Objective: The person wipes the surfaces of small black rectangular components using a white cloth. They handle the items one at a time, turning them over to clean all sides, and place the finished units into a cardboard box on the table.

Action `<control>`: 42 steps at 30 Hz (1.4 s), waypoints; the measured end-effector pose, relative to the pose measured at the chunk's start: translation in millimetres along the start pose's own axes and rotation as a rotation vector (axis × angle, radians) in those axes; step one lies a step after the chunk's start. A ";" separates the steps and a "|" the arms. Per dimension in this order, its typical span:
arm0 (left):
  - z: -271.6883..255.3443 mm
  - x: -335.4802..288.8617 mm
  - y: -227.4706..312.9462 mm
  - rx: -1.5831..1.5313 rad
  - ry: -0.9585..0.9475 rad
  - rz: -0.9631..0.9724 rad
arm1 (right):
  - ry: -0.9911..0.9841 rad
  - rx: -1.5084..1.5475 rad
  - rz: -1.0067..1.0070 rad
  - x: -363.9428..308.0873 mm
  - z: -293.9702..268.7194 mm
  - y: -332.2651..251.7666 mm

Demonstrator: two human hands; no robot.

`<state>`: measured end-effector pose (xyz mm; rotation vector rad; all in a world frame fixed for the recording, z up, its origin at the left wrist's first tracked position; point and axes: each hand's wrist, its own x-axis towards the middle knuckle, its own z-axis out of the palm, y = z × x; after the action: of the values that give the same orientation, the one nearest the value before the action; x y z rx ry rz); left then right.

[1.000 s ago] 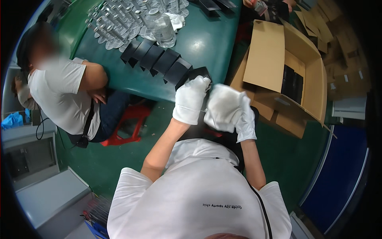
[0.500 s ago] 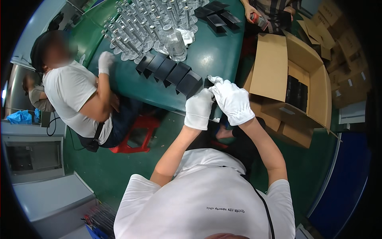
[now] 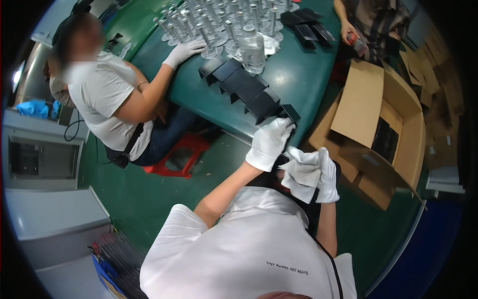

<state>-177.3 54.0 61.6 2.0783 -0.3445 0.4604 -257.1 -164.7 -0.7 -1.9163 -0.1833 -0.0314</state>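
Left hand (image 3: 269, 145), white-gloved: your fingers are closed around the lower end of a black piece (image 3: 288, 113), with no gap showing between them.

Black piece, one: small and angular, at the near right part of the green table (image 3: 206, 102), just beside the end of the row of black pieces (image 3: 249, 90). You cannot tell from this view whether it touches the tabletop.

Right hand (image 3: 327, 177), white-gloved: your fingers are curled in on a white cloth (image 3: 301, 172). Its loose folds spread toward your left wrist and hide most of the fingertips, so the firmness of the hold cannot be told.

Change, latest: half a second ago your two hands meet at the black piece; now the right is apart, lower and to the right, cloth in view. Consequence: the piece is in the left hand's keeping alone, and the cloth is off it.

Change, secondary: the co-worker's gloved hand (image 3: 185, 52), raised half a second ago, now lies on the table beside the metal stems on clear discs (image 3: 209, 49).

Surroundings: one clear jar (image 3: 252, 51), behind the row; one open cardboard box (image 3: 359, 102), to your right, with dark pieces (image 3: 385, 138) inside.
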 end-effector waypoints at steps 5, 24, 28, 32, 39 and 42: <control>-3.0 -3.9 -3.1 0.104 0.000 0.100 | 0.287 0.439 0.355 -23.2 28.5 -13.9; -14.3 -5.9 -65.7 0.389 0.123 -0.015 | 0.334 0.422 0.310 -1.6 48.8 -21.1; -18.6 5.7 -81.9 0.368 0.189 -0.071 | 0.355 0.436 0.342 -9.8 49.9 -13.9; -23.9 18.0 -103.6 0.441 0.190 -0.202 | 0.345 0.418 0.326 -11.4 51.6 -17.0; -33.8 -3.8 -99.6 0.016 0.411 -0.236 | 0.345 0.362 0.233 -6.3 53.5 -13.5; -36.6 -24.3 -95.3 0.004 0.491 -0.247 | 0.335 0.453 0.218 10.1 57.7 -53.7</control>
<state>-166.1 135.7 -3.2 1.9016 0.2001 0.7938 -258.6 -91.6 30.4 -1.4438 0.2285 -0.1513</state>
